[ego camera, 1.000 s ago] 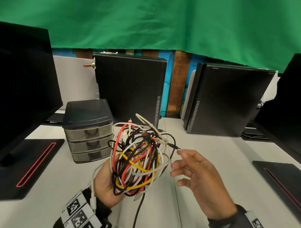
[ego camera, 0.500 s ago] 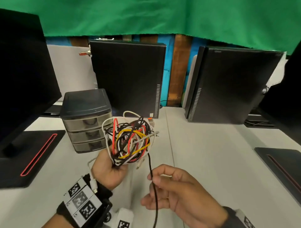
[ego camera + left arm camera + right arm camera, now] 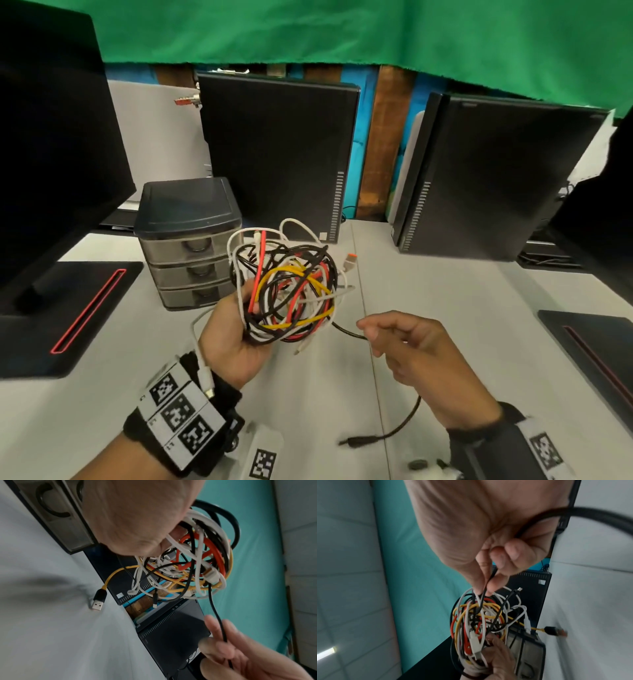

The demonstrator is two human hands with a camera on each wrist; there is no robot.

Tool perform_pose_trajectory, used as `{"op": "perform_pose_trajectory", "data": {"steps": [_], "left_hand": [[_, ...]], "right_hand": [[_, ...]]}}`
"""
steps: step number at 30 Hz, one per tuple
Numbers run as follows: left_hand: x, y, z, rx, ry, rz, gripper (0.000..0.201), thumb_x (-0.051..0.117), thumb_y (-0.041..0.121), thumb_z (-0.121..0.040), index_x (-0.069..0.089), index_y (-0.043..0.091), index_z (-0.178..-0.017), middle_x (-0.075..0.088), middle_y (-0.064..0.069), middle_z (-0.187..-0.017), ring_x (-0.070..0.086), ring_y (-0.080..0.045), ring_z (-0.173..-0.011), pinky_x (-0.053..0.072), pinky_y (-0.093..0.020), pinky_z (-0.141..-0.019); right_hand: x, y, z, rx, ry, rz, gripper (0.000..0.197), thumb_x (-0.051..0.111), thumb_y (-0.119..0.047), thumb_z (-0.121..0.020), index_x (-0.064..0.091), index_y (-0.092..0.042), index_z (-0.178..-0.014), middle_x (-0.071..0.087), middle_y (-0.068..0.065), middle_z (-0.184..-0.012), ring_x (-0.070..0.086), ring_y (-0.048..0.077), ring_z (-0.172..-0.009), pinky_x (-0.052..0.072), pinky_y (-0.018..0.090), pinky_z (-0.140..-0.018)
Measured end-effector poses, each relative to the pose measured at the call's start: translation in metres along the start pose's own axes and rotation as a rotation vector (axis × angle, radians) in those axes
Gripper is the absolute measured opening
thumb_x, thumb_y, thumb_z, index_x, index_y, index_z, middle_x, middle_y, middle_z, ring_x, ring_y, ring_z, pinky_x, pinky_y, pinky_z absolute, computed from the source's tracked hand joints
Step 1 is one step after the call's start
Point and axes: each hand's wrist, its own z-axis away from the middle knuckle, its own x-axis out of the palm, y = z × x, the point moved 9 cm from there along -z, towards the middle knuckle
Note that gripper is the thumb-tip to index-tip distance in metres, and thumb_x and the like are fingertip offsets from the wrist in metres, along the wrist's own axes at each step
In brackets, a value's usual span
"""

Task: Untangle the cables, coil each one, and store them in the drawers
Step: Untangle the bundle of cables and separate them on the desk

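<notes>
Grey-white desk (image 3: pixel 445 308) under a green backdrop (image 3: pixel 342 31), with two black computer towers standing beyond the hands.

Left hand (image 3: pixel 227 337): palm up, fingers curled round the underside of a cable tangle (image 3: pixel 286 291), raised above the desk. Tangle holds white, black, red and yellow leads wound into a loose ball. One white lead trails down over the left wrist. In the left wrist view a yellow lead with a black USB plug (image 3: pixel 99 599) hangs out of the ball toward the desk.

Right hand (image 3: pixel 418 356): to the right of the tangle and slightly lower, thumb and forefinger pinched on a thin black cable (image 3: pixel 346 331), remaining fingers loosely curled. That cable runs taut from the ball to the pinch, passes through the hand, and its free end with a slim plug (image 3: pixel 356 441) lies near the right wrist.

Three-drawer organiser (image 3: pixel 188 240): dark lid, smoky clear drawers, all closed, just beyond the left hand.
</notes>
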Motion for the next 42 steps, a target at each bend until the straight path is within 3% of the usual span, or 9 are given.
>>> {"op": "perform_pose_trajectory", "data": {"steps": [4, 10, 16, 23, 30, 32, 35, 38, 42], "left_hand": [[0.007, -0.003, 0.005, -0.016, -0.010, 0.004, 0.041, 0.035, 0.023, -0.106, 0.059, 0.007, -0.135, 0.064, -0.018, -0.131, 0.069, -0.033, -0.108, 0.062, -0.046, -0.076], [0.004, -0.013, 0.009, -0.011, 0.026, -0.064, 0.042, 0.037, 0.029, -0.106, 0.060, 0.008, -0.134, 0.064, -0.018, -0.130, 0.063, -0.035, -0.118, 0.052, -0.051, -0.098], [0.022, -0.008, 0.018, 0.044, -0.042, -0.125, 0.046, 0.038, 0.038, -0.105, 0.064, 0.009, -0.130, 0.066, -0.019, -0.128, 0.064, -0.036, -0.116, 0.051, -0.052, -0.098], [0.035, -0.007, 0.026, 0.086, -0.052, -0.153, 0.050, 0.041, 0.046, -0.099, 0.071, 0.013, -0.121, 0.068, -0.014, -0.126, 0.065, -0.032, -0.116, 0.042, -0.050, -0.107], [0.031, -0.005, 0.026, 0.063, -0.019, -0.159, 0.045, 0.061, 0.028, -0.083, 0.069, 0.008, -0.122, 0.061, -0.023, -0.133, 0.053, -0.034, -0.124, 0.034, -0.054, -0.115], [0.033, -0.005, 0.027, 0.066, -0.032, -0.156, 0.045, 0.064, 0.020, -0.079, 0.069, 0.004, -0.121, 0.067, -0.022, -0.123, 0.063, -0.032, -0.111, 0.047, -0.050, -0.106], [0.040, -0.006, 0.031, 0.074, -0.089, -0.134, 0.041, 0.074, 0.012, -0.068, 0.075, 0.001, -0.108, 0.076, -0.017, -0.100, 0.075, -0.019, -0.071, 0.062, -0.031, -0.063], [0.044, -0.006, 0.033, 0.088, -0.130, -0.133, 0.047, 0.090, 0.010, -0.052, 0.079, 0.003, -0.097, 0.076, -0.017, -0.095, 0.073, -0.018, -0.064, 0.060, -0.027, -0.057], [0.044, -0.001, 0.034, 0.140, -0.099, -0.192, 0.040, 0.072, 0.004, -0.064, 0.076, 0.004, -0.104, 0.076, -0.014, -0.095, 0.071, -0.014, -0.061, 0.061, -0.026, -0.059]], "right_hand": [[0.019, -0.001, 0.006, -0.003, -0.140, -0.017, 0.015, 0.073, -0.022, -0.080, 0.081, -0.015, -0.091, 0.061, 0.004, -0.063, 0.038, 0.006, -0.046, 0.030, 0.017, -0.044], [0.028, 0.010, 0.004, -0.026, -0.062, -0.132, 0.012, 0.070, -0.011, -0.086, 0.080, -0.012, -0.082, 0.062, 0.009, -0.063, 0.032, 0.010, -0.045, 0.027, 0.019, -0.043], [0.046, 0.015, 0.009, -0.001, -0.076, -0.271, 0.013, 0.084, -0.018, -0.075, 0.076, -0.010, -0.068, 0.063, 0.016, -0.062, 0.030, 0.013, -0.039, 0.023, 0.018, -0.040], [0.033, 0.006, 0.010, -0.020, 0.034, -0.330, 0.011, 0.071, -0.019, -0.065, 0.077, -0.010, -0.067, 0.049, 0.010, -0.052, 0.026, 0.009, -0.037, 0.022, 0.015, -0.039], [0.002, 0.000, 0.007, -0.044, 0.134, -0.297, 0.036, 0.058, 0.009, -0.090, 0.073, -0.009, -0.062, 0.046, 0.011, -0.053, 0.025, 0.012, -0.041, 0.019, 0.018, -0.040], [-0.005, -0.003, 0.005, -0.056, 0.156, -0.278, 0.036, 0.058, 0.008, -0.090, 0.070, -0.009, -0.061, 0.046, 0.010, -0.054, 0.026, 0.013, -0.043, 0.022, 0.019, -0.040], [-0.017, -0.004, 0.003, -0.069, 0.200, -0.244, 0.036, 0.058, 0.007, -0.091, 0.070, -0.010, -0.061, 0.047, 0.009, -0.055, 0.030, 0.013, -0.044, 0.025, 0.020, -0.041], [-0.020, -0.006, 0.003, -0.075, 0.198, -0.177, 0.031, 0.059, 0.006, -0.091, 0.073, -0.009, -0.068, 0.054, 0.010, -0.058, 0.039, 0.016, -0.049, 0.033, 0.025, -0.047], [-0.033, -0.023, 0.008, -0.202, 0.307, -0.026, 0.020, 0.070, -0.006, -0.087, 0.078, -0.023, -0.079, 0.072, 0.004, -0.076, 0.060, 0.015, -0.068, 0.047, 0.029, -0.066]]}}
